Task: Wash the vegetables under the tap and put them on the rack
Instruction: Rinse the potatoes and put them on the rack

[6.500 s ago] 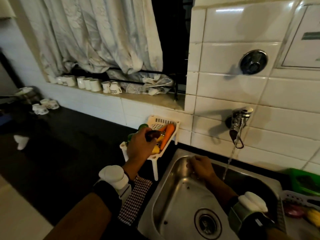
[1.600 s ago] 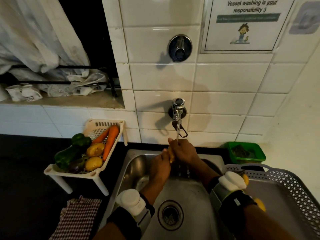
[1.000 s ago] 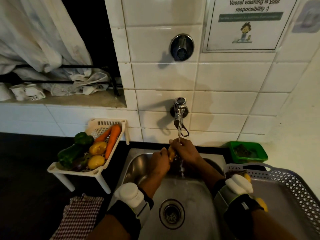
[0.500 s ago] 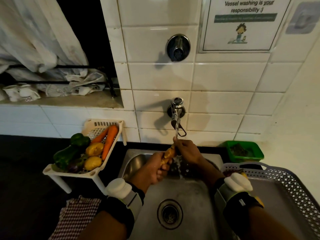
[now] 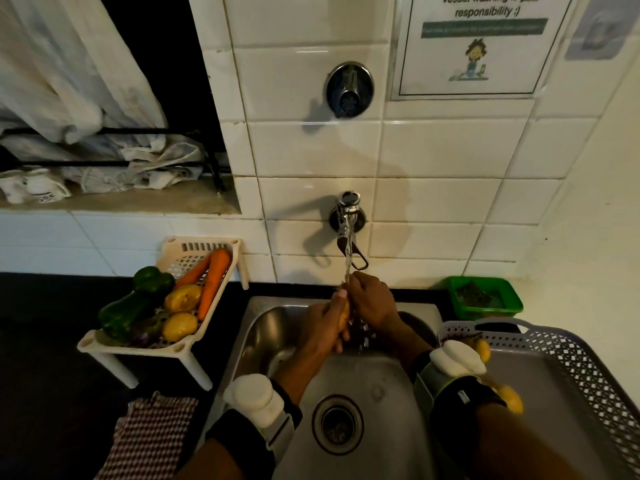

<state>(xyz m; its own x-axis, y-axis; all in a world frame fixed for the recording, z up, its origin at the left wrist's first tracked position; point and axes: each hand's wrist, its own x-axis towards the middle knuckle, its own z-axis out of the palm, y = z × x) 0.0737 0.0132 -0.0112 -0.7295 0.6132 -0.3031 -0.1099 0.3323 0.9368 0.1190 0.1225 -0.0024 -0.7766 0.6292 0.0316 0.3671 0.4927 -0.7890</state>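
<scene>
Water runs from the wall tap (image 5: pixel 347 218) into the steel sink (image 5: pixel 263 334). Under the stream, my left hand (image 5: pixel 323 325) and my right hand (image 5: pixel 370 301) both grip a yellow-brown potato (image 5: pixel 345 311); only a sliver of it shows between the fingers. Left of the sink stands the cream rack (image 5: pixel 131 348) holding two carrots (image 5: pixel 214 285), green peppers (image 5: pixel 133 303), two potatoes (image 5: pixel 180 325) and a dark vegetable. At the right, a grey perforated basket (image 5: pixel 588 368) holds yellow vegetables (image 5: pixel 509 403), partly hidden by my right wrist.
A checked cloth (image 5: pixel 152 434) lies on the dark counter in front of the rack. A green tub (image 5: pixel 485 297) sits behind the basket by the wall. Cups (image 5: pixel 38 188) and crumpled cloth are on the window ledge at the left. The drain (image 5: pixel 337 424) is below my hands.
Earlier my left hand was at the rack while the right rested in the sink. Both hands now hold the potato under the stream, turning it slightly over the last second.
</scene>
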